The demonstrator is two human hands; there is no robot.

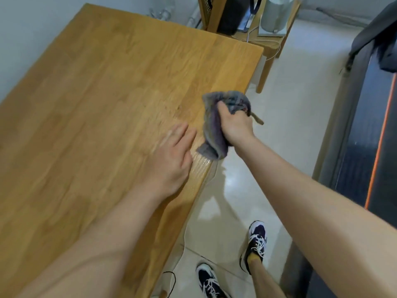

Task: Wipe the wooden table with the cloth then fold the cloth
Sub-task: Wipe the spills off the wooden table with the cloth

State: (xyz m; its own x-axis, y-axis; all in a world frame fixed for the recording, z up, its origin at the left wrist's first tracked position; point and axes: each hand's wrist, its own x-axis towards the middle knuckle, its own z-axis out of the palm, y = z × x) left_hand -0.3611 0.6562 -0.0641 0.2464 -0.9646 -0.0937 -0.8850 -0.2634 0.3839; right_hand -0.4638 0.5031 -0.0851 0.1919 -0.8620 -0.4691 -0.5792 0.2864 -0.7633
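A large wooden table (103, 100) fills the left and middle of the view. My right hand (235, 123) grips a bunched grey cloth (213, 130) over the table's right edge; part of the cloth hangs down past my wrist. My left hand (169, 162) lies flat on the tabletop just left of the cloth, fingers straight and apart from it. A damp, shiny streak shows on the wood near the edge beside my left hand.
A small wooden side table (270, 43) with a grey cylinder (276, 15) and cables stands beyond the table's far right corner. A dark treadmill (365, 147) runs along the right. My feet in dark sneakers (256, 244) stand on the pale tiled floor.
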